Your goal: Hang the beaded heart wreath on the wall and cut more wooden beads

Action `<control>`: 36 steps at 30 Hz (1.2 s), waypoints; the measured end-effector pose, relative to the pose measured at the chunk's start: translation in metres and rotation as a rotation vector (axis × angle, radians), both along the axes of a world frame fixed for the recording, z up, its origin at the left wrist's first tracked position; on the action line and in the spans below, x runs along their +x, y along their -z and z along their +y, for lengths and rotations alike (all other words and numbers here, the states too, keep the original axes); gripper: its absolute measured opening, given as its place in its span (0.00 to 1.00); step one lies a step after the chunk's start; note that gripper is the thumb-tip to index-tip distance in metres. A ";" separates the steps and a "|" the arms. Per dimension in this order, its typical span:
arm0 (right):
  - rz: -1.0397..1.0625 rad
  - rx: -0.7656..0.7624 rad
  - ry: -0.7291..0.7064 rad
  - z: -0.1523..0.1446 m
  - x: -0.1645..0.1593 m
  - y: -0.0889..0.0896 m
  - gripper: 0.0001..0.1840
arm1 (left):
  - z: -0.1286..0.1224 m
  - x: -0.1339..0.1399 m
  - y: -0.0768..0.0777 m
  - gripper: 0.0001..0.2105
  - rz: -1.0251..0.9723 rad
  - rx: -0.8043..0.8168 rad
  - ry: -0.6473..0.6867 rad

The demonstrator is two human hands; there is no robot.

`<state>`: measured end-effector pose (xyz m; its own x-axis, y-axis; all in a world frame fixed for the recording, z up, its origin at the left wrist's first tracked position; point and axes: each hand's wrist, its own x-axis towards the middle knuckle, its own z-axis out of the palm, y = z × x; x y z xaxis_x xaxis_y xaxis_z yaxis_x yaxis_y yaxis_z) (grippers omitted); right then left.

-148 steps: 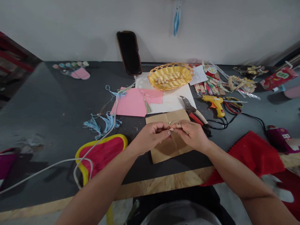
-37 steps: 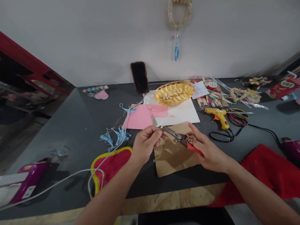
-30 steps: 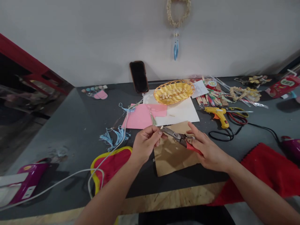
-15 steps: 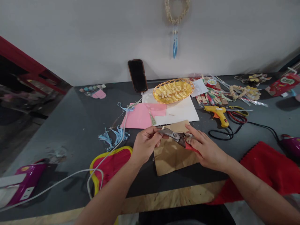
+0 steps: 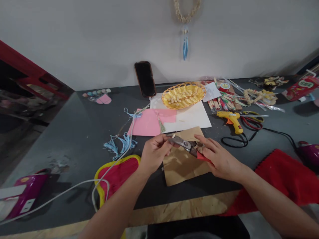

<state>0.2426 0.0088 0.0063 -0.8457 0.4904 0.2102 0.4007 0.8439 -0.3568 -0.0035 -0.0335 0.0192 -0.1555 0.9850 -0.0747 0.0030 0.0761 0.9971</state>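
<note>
My right hand (image 5: 219, 157) is closed around the red handles of a pair of pliers (image 5: 183, 142), its index finger stretched along the top. The grey jaws point left, to the fingertips of my left hand (image 5: 156, 152). Those fingers are pinched together at the jaw tips, where a small pale piece (image 5: 173, 135) pokes up. What the left fingers grip is mostly hidden. Both hands are above a brown sheet of cardboard (image 5: 185, 167) on the dark table.
Behind the hands lie pink paper (image 5: 144, 122), a white sheet (image 5: 199, 116) and a yellow woven basket (image 5: 184, 96) with small pale pieces. A yellow glue gun (image 5: 231, 120) is at right, blue tassels (image 5: 119, 145) at left. A white cable (image 5: 131, 132) crosses the left side.
The view has shifted very slightly. Both hands and the pliers hold nearly the same pose, with the right fingers moved a touch to the left.
</note>
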 end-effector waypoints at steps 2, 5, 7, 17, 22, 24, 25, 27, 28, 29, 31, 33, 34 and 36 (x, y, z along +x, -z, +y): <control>0.055 0.008 -0.001 0.000 0.000 0.001 0.27 | -0.001 -0.001 -0.002 0.10 0.026 0.035 0.006; 0.100 0.011 0.031 0.001 0.000 0.003 0.36 | -0.002 -0.001 -0.005 0.11 0.061 0.078 0.020; 0.073 -0.005 0.022 0.002 -0.001 0.003 0.38 | -0.003 0.000 -0.005 0.11 0.083 0.085 0.029; 0.141 -0.055 0.046 -0.004 -0.006 0.005 0.40 | -0.005 0.001 -0.008 0.14 0.108 0.085 0.030; 0.103 -0.059 0.068 -0.005 -0.006 0.005 0.39 | -0.005 0.004 -0.008 0.14 0.095 0.083 0.026; 0.066 -0.052 0.103 -0.004 -0.006 0.005 0.38 | -0.005 0.006 -0.009 0.13 0.074 0.077 0.007; 0.047 -0.048 0.120 -0.003 -0.006 0.005 0.38 | -0.004 0.006 -0.010 0.12 0.063 0.074 -0.009; 0.017 -0.045 0.143 -0.003 -0.007 0.005 0.37 | -0.004 0.007 -0.010 0.11 0.062 0.063 -0.034; 0.006 -0.046 0.148 -0.003 -0.007 0.005 0.37 | -0.004 0.007 -0.011 0.10 0.070 0.059 -0.039; -0.003 -0.048 0.147 -0.003 -0.008 0.005 0.37 | -0.005 0.007 -0.010 0.10 0.078 0.056 -0.036; -0.013 -0.054 0.132 -0.004 -0.008 0.003 0.37 | -0.005 0.004 -0.008 0.11 0.078 0.046 -0.007; -0.023 -0.055 0.113 -0.004 -0.008 0.002 0.38 | -0.006 0.001 -0.004 0.12 0.038 0.033 0.034; -0.026 -0.054 0.105 -0.003 -0.008 0.001 0.38 | -0.006 -0.001 -0.002 0.12 0.008 0.026 0.056; -0.027 -0.047 0.092 -0.002 -0.006 0.001 0.40 | -0.006 -0.003 0.001 0.12 -0.064 0.012 0.092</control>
<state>0.2363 0.0064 0.0049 -0.8019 0.5750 0.1623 0.4858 0.7856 -0.3832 -0.0064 -0.0399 0.0181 -0.0594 0.9958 -0.0698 -0.0538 0.0667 0.9963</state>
